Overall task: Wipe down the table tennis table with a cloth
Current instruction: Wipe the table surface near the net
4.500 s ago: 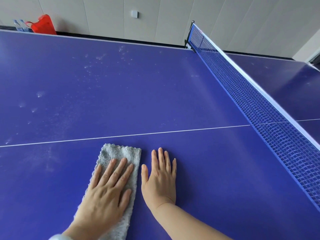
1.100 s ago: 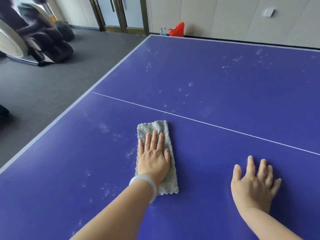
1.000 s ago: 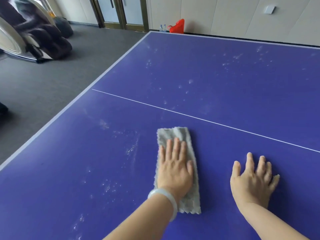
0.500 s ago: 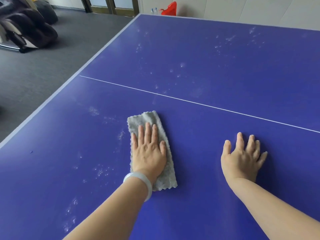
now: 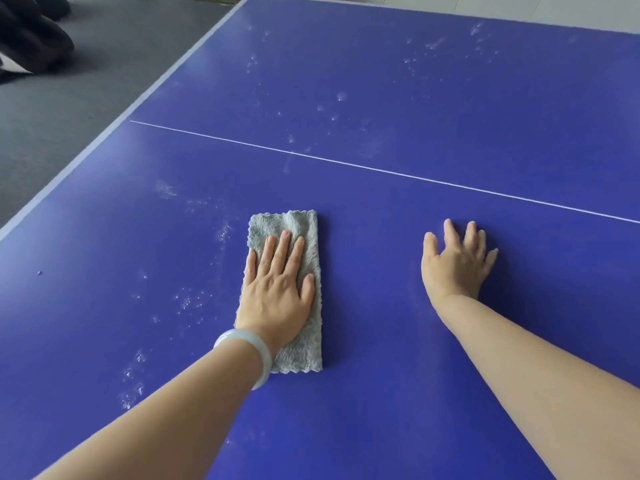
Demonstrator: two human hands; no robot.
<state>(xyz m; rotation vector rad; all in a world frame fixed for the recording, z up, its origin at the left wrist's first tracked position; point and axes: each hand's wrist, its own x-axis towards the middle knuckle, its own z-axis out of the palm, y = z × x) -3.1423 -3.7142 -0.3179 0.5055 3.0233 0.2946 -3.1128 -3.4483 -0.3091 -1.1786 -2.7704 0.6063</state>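
Nearest, two bare forearms reach out over the blue desk (image 5: 381,403) (a table tennis top), the left one wearing a pale bangle (image 5: 258,351) at the wrist. Just past the bangle, the left grip (image 5: 277,292) lies flat on a folded grey cloth (image 5: 299,226), fingers straight and close together, palm down, pinching nothing. That flat press looks chosen to spread weight over the whole pad, so that it drags dust along rather than skating over it. The cloth lies on the near half of the desk, its long side pointing away from the person and its far end sticking out beyond the fingertips. Just to its left sits a scatter of white specks (image 5: 188,299), so the next sweep probably belongs that way.

Well apart to the right, the right grip (image 5: 457,265) rests on bare desk with fingers spread and holds nothing. I judge it a prop for the body's lean, not a working hand.

Beyond both, a thin white line (image 5: 381,170) crosses the desk. Past it, more pale flecks (image 5: 332,110) dot the far half, so much wiping seems left. At far left, grey floor (image 5: 69,109) runs beside the desk edge. No bin, bucket or other container shows, so nothing can be said of contents.
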